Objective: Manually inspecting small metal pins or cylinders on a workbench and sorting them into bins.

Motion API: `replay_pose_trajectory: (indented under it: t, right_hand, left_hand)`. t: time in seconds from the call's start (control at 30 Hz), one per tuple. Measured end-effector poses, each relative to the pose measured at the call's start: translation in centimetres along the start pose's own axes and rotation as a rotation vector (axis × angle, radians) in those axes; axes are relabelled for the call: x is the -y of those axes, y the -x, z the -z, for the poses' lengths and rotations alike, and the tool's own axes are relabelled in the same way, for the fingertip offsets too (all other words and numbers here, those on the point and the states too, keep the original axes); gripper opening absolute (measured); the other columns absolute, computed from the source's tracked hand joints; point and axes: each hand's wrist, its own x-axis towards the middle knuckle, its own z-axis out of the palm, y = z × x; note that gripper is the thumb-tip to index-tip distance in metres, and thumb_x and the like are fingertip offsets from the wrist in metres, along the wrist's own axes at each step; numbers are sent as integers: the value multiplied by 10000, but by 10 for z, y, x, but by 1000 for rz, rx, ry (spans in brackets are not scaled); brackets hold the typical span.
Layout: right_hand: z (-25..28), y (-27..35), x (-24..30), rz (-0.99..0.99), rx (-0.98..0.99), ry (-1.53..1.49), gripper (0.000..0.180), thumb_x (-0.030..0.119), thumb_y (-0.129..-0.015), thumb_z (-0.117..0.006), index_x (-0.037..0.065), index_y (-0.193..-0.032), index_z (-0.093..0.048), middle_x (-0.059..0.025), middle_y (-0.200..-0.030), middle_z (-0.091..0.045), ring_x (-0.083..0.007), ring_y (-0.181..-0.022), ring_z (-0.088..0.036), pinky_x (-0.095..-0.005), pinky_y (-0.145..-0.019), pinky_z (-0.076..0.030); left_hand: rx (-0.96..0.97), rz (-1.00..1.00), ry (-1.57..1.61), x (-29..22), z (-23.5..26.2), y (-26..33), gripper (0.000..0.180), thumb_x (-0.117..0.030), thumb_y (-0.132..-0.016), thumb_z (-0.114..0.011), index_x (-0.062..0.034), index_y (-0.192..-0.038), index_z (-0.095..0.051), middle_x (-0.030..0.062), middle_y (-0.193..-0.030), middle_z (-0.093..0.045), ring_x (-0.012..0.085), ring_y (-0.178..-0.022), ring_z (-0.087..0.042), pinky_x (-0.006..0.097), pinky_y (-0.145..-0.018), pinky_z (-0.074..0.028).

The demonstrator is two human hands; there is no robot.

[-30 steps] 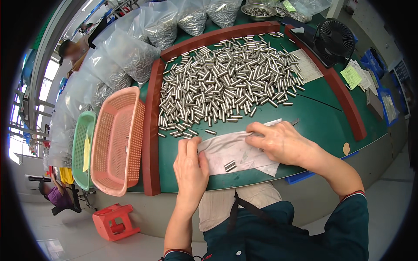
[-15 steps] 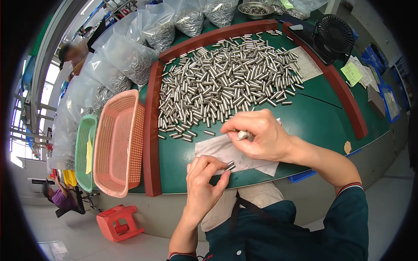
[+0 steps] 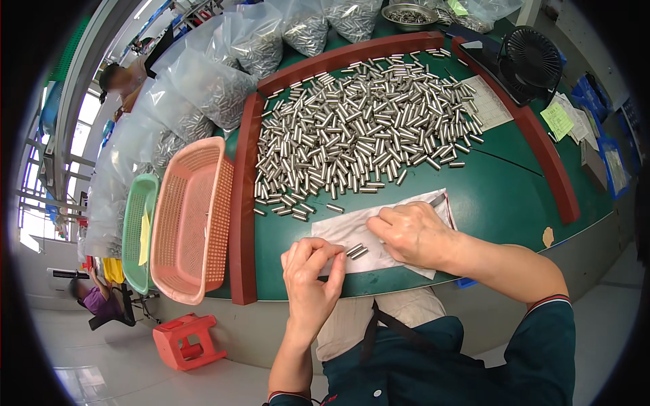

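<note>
A few short shiny metal pins point(image 3: 357, 252) lie side by side on a whitish cloth point(image 3: 332, 230) at the near edge of the green table. Beside their left ends is my left hand point(image 3: 310, 274), its fingers loosely bent and the thumb apart from the palm; the pins appear free of its fingertips. My right hand point(image 3: 409, 233) rests over the right part of the cloth, fingers curled inward. Whatever is inside its grasp is hidden. Beyond the cloth spreads a large heap of similar metal pins point(image 3: 365, 125).
Dark red rails point(image 3: 244, 203) border the heap. On the left stand a pink basket point(image 3: 215, 250) and a green basket point(image 3: 128, 250), with bags of metal parts point(image 3: 220, 98) behind. A black fan point(image 3: 531, 61) is at the far right; a red stool point(image 3: 186, 342) stands on the floor.
The pins have gone from my left fingertips onto the cloth. My right hand has come down onto the cloth, and the white wad it held no longer shows. The whole view has shifted slightly.
</note>
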Motion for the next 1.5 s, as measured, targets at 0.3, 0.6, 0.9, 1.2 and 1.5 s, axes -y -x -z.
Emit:
replay_pose_trajectory:
  t: [0.3,0.6,0.9,1.2,1.5]
  right_hand:
    - [2,0,-1,14,-40,-16,238,15,-575,-644,27,-799,-564,-80,-660,-530,-270,-618,-606,-386,-521,-483]
    - [4,-1,-4,3,-66,-24,327,28,-568,-663,39,-892,-621,-62,-672,-536,-258,-611,-599,-376,-522,-481]
    - [3,0,-3,12,-61,-13,279,34,-575,-664,43,-845,-599,-66,-672,-533,-258,-615,-602,-375,-527,-484]
    - [21,-14,2,-65,-292,-92,248,3,-622,-673,28,-866,-641,-81,-648,-571,-259,-542,-581,-370,-487,-463]
    - [48,-54,-17,-413,-209,-597,203,104,-804,-682,-8,-974,-676,-99,-861,-666,-153,-776,-634,-282,-691,-498]
  left_hand:
    - [43,-38,-17,-8,-6,0,216,-105,-673,-753,-60,-862,-658,43,-850,-569,213,-806,-539,340,-728,-354]
    - [72,-77,-103,-8,-8,-5,218,-100,-653,-757,-59,-832,-639,41,-831,-561,213,-779,-531,340,-731,-363]
    - [175,-384,-460,-15,-6,-18,60,-55,-673,-601,-27,-717,-573,70,-737,-462,217,-729,-487,352,-715,-369]
    - [101,-56,245,-5,3,-42,144,-25,-720,-709,-22,-851,-651,57,-830,-611,165,-751,-580,297,-678,-444]
    - [190,280,1137,4,-23,-92,168,-79,-919,-582,44,-1018,-640,61,-876,-664,100,-757,-627,225,-696,-517]
